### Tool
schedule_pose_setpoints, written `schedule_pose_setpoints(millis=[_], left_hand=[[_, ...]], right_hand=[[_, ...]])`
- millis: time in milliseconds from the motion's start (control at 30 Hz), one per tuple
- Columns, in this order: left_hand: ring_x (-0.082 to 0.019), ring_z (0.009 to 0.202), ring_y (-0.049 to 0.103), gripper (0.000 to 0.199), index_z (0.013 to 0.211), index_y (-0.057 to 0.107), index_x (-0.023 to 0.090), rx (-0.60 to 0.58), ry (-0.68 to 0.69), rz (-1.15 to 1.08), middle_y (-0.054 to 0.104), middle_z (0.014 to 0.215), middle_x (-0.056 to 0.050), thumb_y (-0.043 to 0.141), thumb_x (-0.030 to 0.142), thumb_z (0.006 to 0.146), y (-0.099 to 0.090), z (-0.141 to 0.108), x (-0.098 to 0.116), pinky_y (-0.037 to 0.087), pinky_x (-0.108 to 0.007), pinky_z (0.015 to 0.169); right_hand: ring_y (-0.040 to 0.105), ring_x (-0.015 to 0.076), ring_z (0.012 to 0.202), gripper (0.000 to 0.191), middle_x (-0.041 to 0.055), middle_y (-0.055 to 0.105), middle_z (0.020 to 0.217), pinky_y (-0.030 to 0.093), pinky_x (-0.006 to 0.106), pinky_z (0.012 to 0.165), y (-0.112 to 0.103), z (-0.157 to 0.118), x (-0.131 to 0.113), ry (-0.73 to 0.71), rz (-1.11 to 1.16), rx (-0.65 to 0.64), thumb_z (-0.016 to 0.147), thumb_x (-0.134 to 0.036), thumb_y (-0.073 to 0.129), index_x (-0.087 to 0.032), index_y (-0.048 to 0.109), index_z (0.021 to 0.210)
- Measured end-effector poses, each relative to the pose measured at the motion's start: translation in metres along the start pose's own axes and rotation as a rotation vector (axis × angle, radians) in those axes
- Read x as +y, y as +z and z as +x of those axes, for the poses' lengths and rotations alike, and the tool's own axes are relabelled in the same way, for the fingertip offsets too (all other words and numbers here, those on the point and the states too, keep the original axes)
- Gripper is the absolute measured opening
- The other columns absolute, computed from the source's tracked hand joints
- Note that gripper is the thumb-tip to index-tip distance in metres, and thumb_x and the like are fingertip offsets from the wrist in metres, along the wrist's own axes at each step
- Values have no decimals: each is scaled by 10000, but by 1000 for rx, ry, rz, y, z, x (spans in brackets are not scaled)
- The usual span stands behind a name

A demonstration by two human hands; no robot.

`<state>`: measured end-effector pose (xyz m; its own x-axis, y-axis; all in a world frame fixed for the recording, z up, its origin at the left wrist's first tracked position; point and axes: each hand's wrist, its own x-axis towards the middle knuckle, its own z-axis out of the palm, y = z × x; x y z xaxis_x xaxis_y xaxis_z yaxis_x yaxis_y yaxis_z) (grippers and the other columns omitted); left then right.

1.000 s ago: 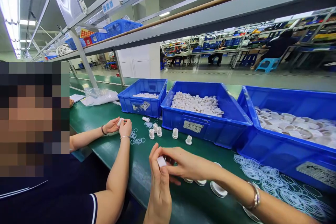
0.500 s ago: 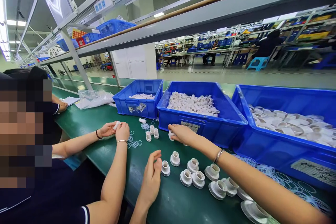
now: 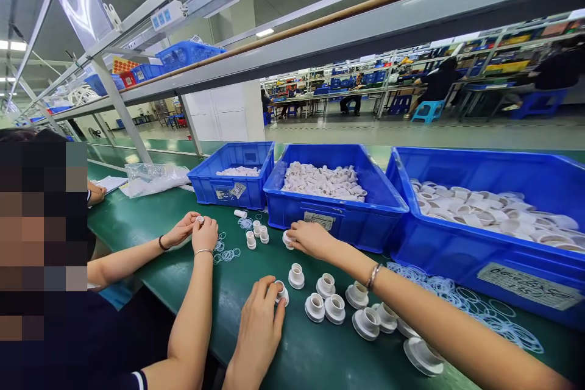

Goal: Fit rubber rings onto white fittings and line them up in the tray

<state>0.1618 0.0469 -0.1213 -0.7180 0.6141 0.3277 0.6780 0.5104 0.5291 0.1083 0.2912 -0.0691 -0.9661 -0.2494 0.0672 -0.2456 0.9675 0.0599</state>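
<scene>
A long green bench (image 3: pixel 192 268) runs under a steel shelf, and three blue bins stand along its far side. The largest bin (image 3: pixel 525 262), at the right, holds wide white flanged caps; the middle bin (image 3: pixel 347 219) is heaped with small white plastic sleeves; the small bin (image 3: pixel 228 189) at the left has only a thin layer of white parts. A loose drift of clear rubber rings (image 3: pixel 466 304) lies in front of the big bin.

Judging by the bench, the work is well begun but far from over — a cluster of white flanged fittings (image 3: pixel 336 308) stands upright in front of the person, while the bins remain well stocked and the rings are many.

The right hand (image 3: pixel 311 237) reaches out to the foot of the middle bin, fingers curled around a small white fitting (image 3: pixel 287 239) that sits on the bench there; it looks like a light pinch rather than a full grip. The left hand (image 3: pixel 258 326) rests palm-down near the bench edge, its fingertips closed lightly on the nearest flanged fitting (image 3: pixel 281 292), which stands at the left end of the cluster.

To the left, a co-worker's two hands (image 3: pixel 194 230) meet around a tiny white piece, with a few small finished pieces (image 3: pixel 256 234) and rings (image 3: pixel 226 253) just beyond.
</scene>
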Motion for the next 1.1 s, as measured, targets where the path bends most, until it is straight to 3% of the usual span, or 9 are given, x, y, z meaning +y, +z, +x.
schedule_pose_setpoints(millis=[167, 367, 500, 600, 667, 733, 900, 1000, 1100], left_hand=[[-203, 1036, 597, 226, 1028, 549, 229, -118, 3, 114, 598, 1157, -54, 348, 143, 970, -7, 5, 2, 539, -369, 843], [-208, 1066, 588, 212, 1016, 551, 236, -159, 46, 174, 601, 1196, -38, 376, 131, 960, -12, 8, 4, 542, -381, 859], [-220, 1185, 539, 217, 959, 545, 219, -181, 149, 207, 524, 1376, -32, 372, 92, 931, -18, 4, 15, 535, -392, 908], [-220, 1217, 512, 210, 979, 555, 210, -189, 234, 244, 473, 1450, -34, 406, 83, 903, -23, 12, 18, 526, -387, 934], [-211, 1173, 534, 192, 985, 585, 205, -256, 348, 309, 497, 1430, -50, 463, 98, 882, -26, 36, 15, 535, -346, 879], [-182, 1067, 568, 167, 924, 625, 208, -363, 500, 384, 590, 1299, -49, 494, 113, 879, -27, 79, 14, 524, -301, 817], [-127, 967, 546, 270, 747, 637, 165, -438, 788, 442, 636, 888, 4, 446, 40, 892, -5, 194, 48, 407, -319, 961], [-152, 836, 558, 261, 642, 620, 152, -468, 937, 468, 641, 763, -14, 522, -40, 790, 17, 211, 62, 432, -319, 857], [-144, 838, 579, 320, 644, 632, 161, -480, 1006, 441, 674, 798, -5, 443, -67, 764, 32, 213, 43, 432, -308, 849]], right_hand=[[640, 238, 934, 320, 102, 675, 999, 469, 283, 733, -3, -3, 1, -9, 31, -20, 1018, -398, 449, -194, 695, 1013], [623, 236, 963, 159, 104, 651, 1045, 466, 272, 704, -3, -6, 2, -7, 77, -15, 943, -193, 542, -179, 693, 989], [606, 230, 989, 195, 113, 628, 1072, 473, 290, 760, -36, -28, -3, 42, 120, 67, 973, -190, 485, -155, 662, 1048], [598, 184, 991, 210, 69, 609, 1114, 473, 275, 821, -74, -74, -14, 2, 230, 117, 1009, -272, 451, -192, 635, 1073], [611, 156, 943, 168, 36, 602, 1138, 479, 257, 802, -91, -111, -27, -79, 356, 58, 989, -287, 499, -218, 651, 1002], [626, 150, 883, 129, 24, 597, 1159, 484, 256, 740, -94, -143, -44, -105, 394, -31, 954, -260, 551, -226, 673, 932], [633, 189, 811, 115, 92, 628, 1026, 457, 268, 599, -57, -175, -82, -2, 153, -45, 902, -217, 598, -163, 699, 907], [627, 191, 775, 119, 83, 640, 861, 398, 257, 508, -36, -172, -88, -35, 42, -4, 903, -212, 599, -141, 695, 906], [623, 178, 709, 153, 85, 662, 866, 304, 257, 409, -33, -164, -88, 5, -18, -25, 936, -227, 545, -164, 684, 948]])
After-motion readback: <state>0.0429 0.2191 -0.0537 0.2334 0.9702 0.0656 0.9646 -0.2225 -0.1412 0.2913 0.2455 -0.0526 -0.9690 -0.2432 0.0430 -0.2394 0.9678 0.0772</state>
